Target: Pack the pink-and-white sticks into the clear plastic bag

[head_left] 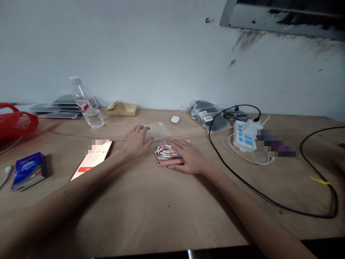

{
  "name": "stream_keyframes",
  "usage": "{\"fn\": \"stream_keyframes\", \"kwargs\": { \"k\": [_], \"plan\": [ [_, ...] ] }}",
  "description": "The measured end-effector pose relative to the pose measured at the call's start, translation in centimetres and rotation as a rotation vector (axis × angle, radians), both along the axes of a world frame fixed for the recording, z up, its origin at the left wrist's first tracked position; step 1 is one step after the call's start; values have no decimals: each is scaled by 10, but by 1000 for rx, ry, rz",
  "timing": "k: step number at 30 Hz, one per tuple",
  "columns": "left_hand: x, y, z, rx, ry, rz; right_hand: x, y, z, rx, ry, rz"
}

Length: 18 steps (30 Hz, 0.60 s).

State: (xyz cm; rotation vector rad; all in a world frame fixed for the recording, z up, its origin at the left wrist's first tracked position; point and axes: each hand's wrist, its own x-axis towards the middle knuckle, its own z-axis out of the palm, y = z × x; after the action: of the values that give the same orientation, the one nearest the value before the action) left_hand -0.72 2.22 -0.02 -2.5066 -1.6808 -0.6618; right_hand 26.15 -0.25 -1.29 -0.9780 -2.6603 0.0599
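A compact cluster of small white-and-orange sticks [166,152] sits on the wooden table, with a pink roll-like piece [169,162] along its near side. What kind of things they are I cannot make out. My right hand [187,156] is curved round the cluster's right side, fingers over the far edge and thumb along the near one. To the left, my left hand [137,142] has its fingers apart and holds nothing. Its fingertips are at the edge of a clear plastic bag [159,131] lying flat; whether they touch it I cannot tell.
Left: a phone [93,160], a blue tissue pack [29,171], a water bottle [90,111] and a red bag [16,122]. Behind: an open yellow box [122,109], a white case [175,119] and grey packages [208,115]. Right: a power strip [244,136] and a looping black cable [258,196].
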Motion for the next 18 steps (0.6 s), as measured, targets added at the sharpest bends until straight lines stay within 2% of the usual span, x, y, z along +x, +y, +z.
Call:
{"fn": "stream_keyframes", "kwargs": {
  "k": [4,7,11,14,18],
  "plan": [
    [-2,3,-13,-60,174,67,-4,3,-4,5,-17,-20],
    [-4,2,-16,-105,307,78,3,7,-5,14,-40,-58],
    [-5,-2,-5,-125,367,80,18,12,-6,55,-87,-170],
    [-2,-8,4,-170,335,134,28,16,-5,47,-96,-215],
    [6,-17,4,-135,254,234,35,19,-4,37,-80,-257]
  ]
}}
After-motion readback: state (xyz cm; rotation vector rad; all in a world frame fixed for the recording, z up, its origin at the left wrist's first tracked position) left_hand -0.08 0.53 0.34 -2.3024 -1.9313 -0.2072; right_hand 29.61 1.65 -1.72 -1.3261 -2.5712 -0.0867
